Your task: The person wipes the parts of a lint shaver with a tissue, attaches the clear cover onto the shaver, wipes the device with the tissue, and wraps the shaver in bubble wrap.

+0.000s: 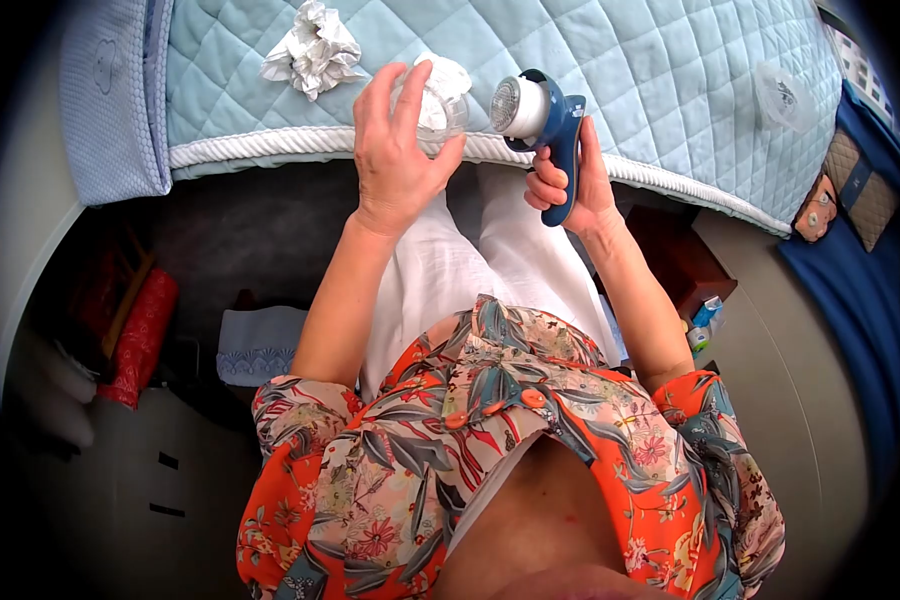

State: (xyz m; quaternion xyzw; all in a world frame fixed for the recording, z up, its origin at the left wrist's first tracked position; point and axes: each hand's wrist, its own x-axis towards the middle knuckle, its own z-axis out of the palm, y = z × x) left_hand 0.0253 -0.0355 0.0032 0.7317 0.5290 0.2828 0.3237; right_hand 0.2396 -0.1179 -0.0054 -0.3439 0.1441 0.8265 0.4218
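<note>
My right hand [574, 186] is wrapped round the handle of a blue fabric shaver [564, 160], whose round metal mesh head [507, 104] faces left. Over the front edge of the bed, the fingers of my left hand [400, 150] curve round a small clear plastic cup [456, 122]. White crumpled tissue [444, 80] sits at the top of the cup; how much of it is inside I cannot tell. A larger crumpled tissue [313, 50] lies on the quilt, up and left of my left hand. The shaver and the cup are apart.
A pale blue quilted bedspread [660, 70] with a white corded edge spans the front. On it at the right lies a clear plastic piece [785, 97]. Beyond are a brown cushion [860, 185] and blue cloth [840, 280]. A dark red cabinet [675, 255] stands below the bed edge.
</note>
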